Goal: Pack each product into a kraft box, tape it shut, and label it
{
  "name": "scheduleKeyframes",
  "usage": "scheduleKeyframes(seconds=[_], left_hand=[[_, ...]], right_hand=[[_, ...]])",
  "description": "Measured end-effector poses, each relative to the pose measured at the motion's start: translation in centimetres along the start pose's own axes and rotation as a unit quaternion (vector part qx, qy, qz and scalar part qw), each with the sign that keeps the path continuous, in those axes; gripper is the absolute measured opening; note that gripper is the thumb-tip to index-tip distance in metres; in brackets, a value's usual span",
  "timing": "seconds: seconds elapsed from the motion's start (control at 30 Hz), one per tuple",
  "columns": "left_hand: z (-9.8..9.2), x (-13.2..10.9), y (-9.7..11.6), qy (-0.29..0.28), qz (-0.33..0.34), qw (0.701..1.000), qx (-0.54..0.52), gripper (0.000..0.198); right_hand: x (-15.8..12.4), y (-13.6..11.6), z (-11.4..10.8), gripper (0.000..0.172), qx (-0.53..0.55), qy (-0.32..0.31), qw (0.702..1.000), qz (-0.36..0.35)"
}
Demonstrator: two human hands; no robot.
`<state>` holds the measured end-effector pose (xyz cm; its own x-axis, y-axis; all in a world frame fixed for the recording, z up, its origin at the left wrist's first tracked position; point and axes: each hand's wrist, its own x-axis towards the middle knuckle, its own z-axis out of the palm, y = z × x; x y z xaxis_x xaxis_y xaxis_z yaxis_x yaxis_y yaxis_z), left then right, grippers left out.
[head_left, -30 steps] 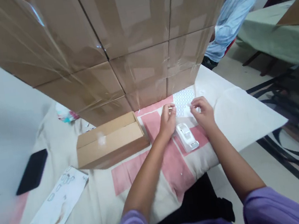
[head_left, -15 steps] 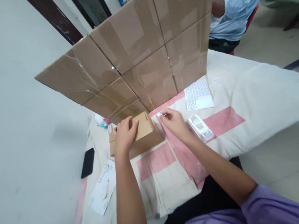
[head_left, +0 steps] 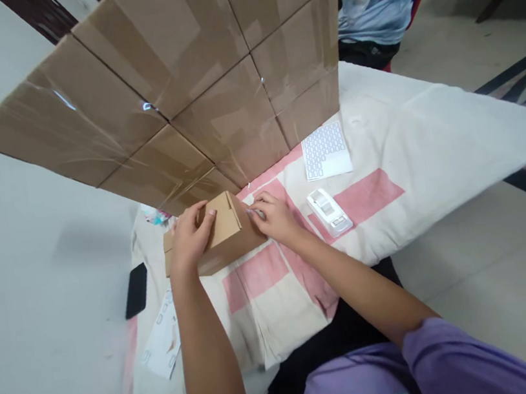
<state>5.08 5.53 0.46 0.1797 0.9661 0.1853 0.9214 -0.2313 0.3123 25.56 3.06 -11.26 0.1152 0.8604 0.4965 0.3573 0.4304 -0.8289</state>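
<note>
A closed brown cardboard box lies on the cloth-covered table. My left hand rests across its top and holds it, thumb on the lid, the other fingers towards the far side. At the right end of the box my right hand is closed in a pinch, its fingertips against or very near that end face. A small white piece, perhaps a label, shows at those fingertips, mostly hidden. To the right are a white tape dispenser and a sheet of blue-outlined labels.
A tall taped cardboard panel stands behind the box. A black phone and a partly used label sheet lie at the left. Beyond the panel sits a person in a light blue shirt. The table's edge runs along the right.
My right hand has moved left with the small white piece, from over the cloth to the box's right end. My left hand stays on the box. The camera view has shifted.
</note>
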Motion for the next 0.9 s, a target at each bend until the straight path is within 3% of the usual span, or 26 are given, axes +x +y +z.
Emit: scheduleKeyframes(seconds=[0.23,0.37,0.57,0.9], left_hand=[[0.1,-1.3,0.5,0.037,0.008,0.999,0.002,0.049],[0.2,-1.8,0.6,0.054,0.011,0.998,0.003,0.047],[0.2,-2.2,1.0,0.07,0.02,0.997,0.025,0.046],[0.3,-1.9,1.0,0.063,0.026,0.997,0.047,0.049]], right_hand=[[-0.1,-0.1,0.0,0.023,-0.023,-0.013,0.999,-0.027],[-0.1,0.1,0.4,0.022,0.034,-0.025,0.999,-0.035],[0.1,0.4,0.8,0.015,0.143,-0.044,0.989,0.002],[0.3,0.7,0.8,0.012,0.138,-0.052,0.988,0.041]])
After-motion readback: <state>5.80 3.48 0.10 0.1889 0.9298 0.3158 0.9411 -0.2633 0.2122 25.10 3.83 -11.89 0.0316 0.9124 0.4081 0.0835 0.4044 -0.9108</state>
